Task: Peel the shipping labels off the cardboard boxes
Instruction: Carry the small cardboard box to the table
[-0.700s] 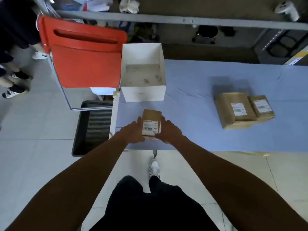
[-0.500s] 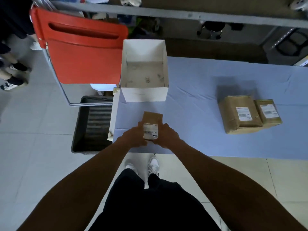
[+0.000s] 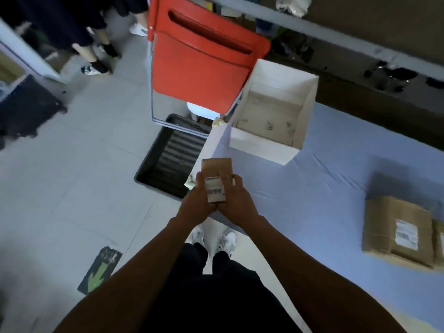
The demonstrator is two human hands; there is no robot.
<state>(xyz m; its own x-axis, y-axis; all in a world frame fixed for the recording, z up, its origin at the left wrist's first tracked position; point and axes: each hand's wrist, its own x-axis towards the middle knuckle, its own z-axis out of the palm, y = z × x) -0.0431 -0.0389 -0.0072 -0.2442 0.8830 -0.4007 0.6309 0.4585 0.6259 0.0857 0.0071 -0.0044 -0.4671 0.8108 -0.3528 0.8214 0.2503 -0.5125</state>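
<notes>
I hold a small brown cardboard box [image 3: 216, 167] in both hands above the near left corner of the table. A white shipping label [image 3: 215, 190] with a barcode covers its near face. My left hand [image 3: 197, 202] grips the box's left side and my right hand [image 3: 234, 202] grips its right side, thumb near the label's top edge. A larger brown box [image 3: 386, 227] with a white label [image 3: 406, 234] lies on the table at the right. A second brown box [image 3: 439, 241] beside it is cut off by the frame edge.
An open white box [image 3: 264, 150] stands at the table's far left corner on the blue cloth [image 3: 324, 183]. A red chair [image 3: 199, 68] and a black bin [image 3: 168, 157] stand left of the table. Someone's legs [image 3: 91, 51] are at the far left.
The box has come off the table toward me and tilted up in both hands. My view has swung left and rolled, so the table now slants across the right.
</notes>
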